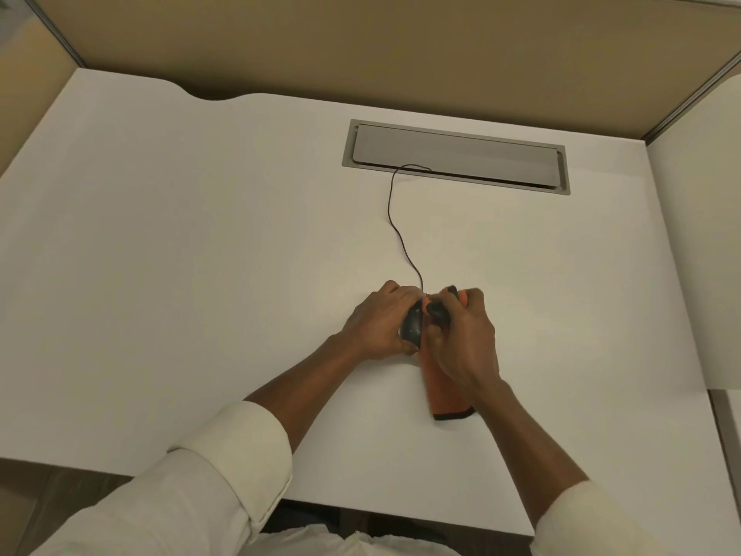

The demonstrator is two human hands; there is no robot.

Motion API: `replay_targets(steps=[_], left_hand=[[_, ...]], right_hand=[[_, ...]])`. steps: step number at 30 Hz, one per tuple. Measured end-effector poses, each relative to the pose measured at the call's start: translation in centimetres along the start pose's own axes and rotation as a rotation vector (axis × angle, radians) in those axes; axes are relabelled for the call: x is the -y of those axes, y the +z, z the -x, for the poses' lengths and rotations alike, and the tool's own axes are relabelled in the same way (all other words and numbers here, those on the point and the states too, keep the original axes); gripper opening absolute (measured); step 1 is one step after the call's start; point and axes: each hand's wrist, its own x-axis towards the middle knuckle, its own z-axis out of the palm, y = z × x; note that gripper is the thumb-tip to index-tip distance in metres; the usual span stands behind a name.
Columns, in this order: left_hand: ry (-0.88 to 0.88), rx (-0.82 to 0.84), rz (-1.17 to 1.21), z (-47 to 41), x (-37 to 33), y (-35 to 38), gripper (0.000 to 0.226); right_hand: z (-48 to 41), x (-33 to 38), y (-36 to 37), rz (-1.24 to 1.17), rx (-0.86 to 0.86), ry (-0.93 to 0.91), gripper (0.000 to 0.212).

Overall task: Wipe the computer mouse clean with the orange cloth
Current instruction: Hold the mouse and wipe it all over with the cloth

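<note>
A dark wired computer mouse [413, 325] is gripped in my left hand [379, 323], tilted on its side just above the white desk [200, 274]. My right hand [467, 335] is closed on the orange cloth [447, 395] and presses it against the mouse's right side. The cloth has a dark edge; its lower end hangs down onto the desk below my right wrist. Most of the mouse is hidden by my fingers and the cloth. Its thin black cable [397, 226] runs from the mouse away to the back of the desk.
A grey cable hatch [457, 154] is set into the desk at the back, and the cable enters it. Tan partition walls [401, 46] enclose the desk at the back and sides. A second white surface [697, 254] adjoins on the right.
</note>
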Motion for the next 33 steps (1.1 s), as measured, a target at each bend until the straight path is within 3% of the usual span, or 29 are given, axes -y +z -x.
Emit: replay_targets(steps=[6,16,21,26,33], left_hand=[[-0.005,-0.004,-0.009,-0.1,-0.2,0.0,0.077],[0.011,-0.003,-0.006,-0.1,0.1,0.0,0.081],[0.008,-0.003,-0.024,-0.1,-0.1,0.1,0.080],[-0.017,-0.020,-0.014,0.0,-0.3,0.2,0.076],[-0.014,0.007,-0.009,0.1,-0.3,-0.2,0.084]], right_hand=[[-4.6,-0.5,-0.6,0.030,0.044,0.042,0.029],[2.6,0.2,0.4,0.034,-0.024,-0.011,0.040],[-1.4,0.7,-0.2,0.079,0.008,0.013,0.025],[-4.8,0.6,-0.7,0.186,0.094,0.037,0.028],[1.3,1.6,-0.2,0.149,0.019,0.009,0.025]])
